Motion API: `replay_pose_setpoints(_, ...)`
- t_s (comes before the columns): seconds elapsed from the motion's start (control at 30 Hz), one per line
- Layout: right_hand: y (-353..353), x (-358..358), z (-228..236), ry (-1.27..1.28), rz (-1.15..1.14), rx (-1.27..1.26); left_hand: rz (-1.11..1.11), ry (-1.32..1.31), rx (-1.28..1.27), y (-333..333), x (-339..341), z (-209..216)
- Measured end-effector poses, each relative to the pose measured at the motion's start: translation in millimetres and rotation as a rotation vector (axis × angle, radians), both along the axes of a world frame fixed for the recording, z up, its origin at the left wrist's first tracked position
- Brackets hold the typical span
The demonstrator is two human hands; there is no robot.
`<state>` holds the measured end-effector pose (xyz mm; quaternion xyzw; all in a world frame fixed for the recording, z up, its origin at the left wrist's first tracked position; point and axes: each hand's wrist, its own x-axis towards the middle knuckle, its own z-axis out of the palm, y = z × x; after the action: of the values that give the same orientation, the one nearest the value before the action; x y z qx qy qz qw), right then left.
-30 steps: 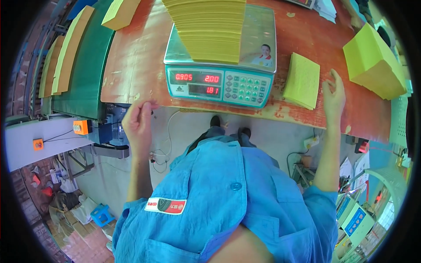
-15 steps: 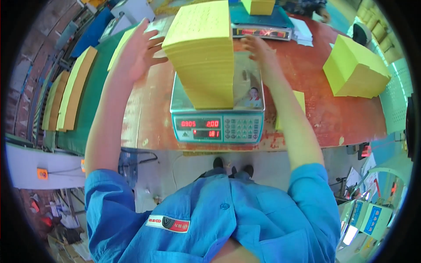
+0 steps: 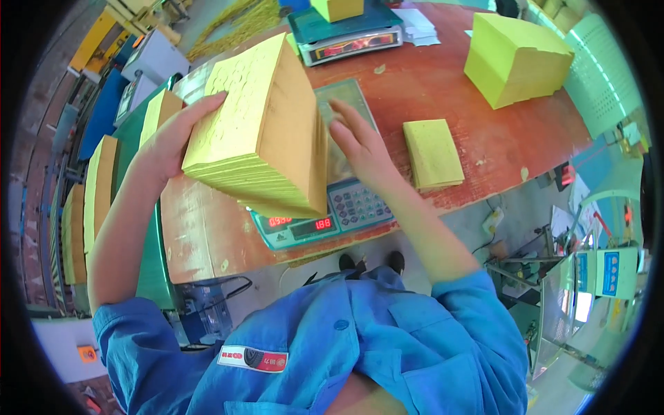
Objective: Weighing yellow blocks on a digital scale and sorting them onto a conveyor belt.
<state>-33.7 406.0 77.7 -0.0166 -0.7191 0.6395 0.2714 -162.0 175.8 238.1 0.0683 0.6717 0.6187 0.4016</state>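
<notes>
A tall stack of yellow paper sheets (image 3: 287, 124) leans to the left over a counter scale (image 3: 339, 207). It covers part of the scale's pan and red-lit display. My left hand (image 3: 181, 135) grips the stack's left side, its fingers partly hidden behind the paper. To the right of the stack, my right hand (image 3: 363, 149) is open above the pan, holding nothing. Its fingertips are near the stack's right side. Whether the stack's base still rests on the scale I cannot tell.
On the red table (image 3: 415, 83) lie a small yellow paper stack (image 3: 434, 153) and a larger yellow block (image 3: 519, 62). A second scale (image 3: 346, 38) stands at the back, with white papers (image 3: 417, 26) beside it. More paper stacks (image 3: 100, 194) line a green surface at the left.
The stack has tilted and turned leftward, and my left hand has taken hold of its side. My right hand has come nearer to me. The whole view has swung to the right.
</notes>
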Motion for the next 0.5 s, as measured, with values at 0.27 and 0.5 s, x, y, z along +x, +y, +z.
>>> replay_pose_setpoints(0.27,-60,70,-64,-0.455,0.335,-0.911,0.083,-0.078,0.03,-13,-16,-20)
replay_pose_setpoints(0.5,-48,75,-55,-0.471,0.388,-1.082,0.053,-0.015,0.095,2,18,-27)
